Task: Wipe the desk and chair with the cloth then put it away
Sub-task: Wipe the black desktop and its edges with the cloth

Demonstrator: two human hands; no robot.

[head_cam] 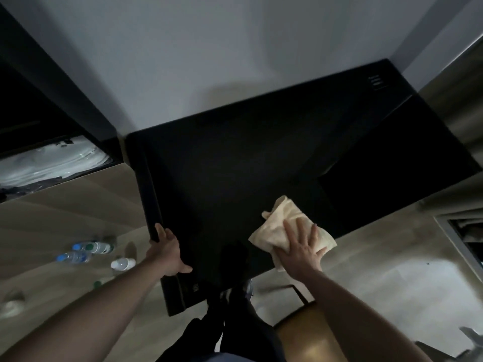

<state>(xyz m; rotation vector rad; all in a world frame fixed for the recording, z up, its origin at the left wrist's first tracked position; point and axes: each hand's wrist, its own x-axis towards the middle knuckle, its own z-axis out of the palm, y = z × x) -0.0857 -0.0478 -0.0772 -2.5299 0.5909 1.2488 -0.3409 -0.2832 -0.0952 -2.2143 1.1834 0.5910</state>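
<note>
The black desk (pixel 235 165) fills the middle of the view, set against a white wall. A crumpled cream cloth (pixel 279 226) lies on the desk near its front edge. My right hand (pixel 302 246) presses flat on the cloth with its fingers spread. At the desk's front left corner my left hand (pixel 167 253) rests on the edge, fingers over the side and thumb along the front. The chair's brown seat (pixel 311 333) shows at the bottom right, below the desk's front edge.
Two plastic water bottles (pixel 86 252) and a white bottle (pixel 122 264) lie on the light wooden floor left of the desk. A dark cabinet (pixel 52 100) stands at the left. My dark trouser legs (pixel 232 309) are below the desk edge.
</note>
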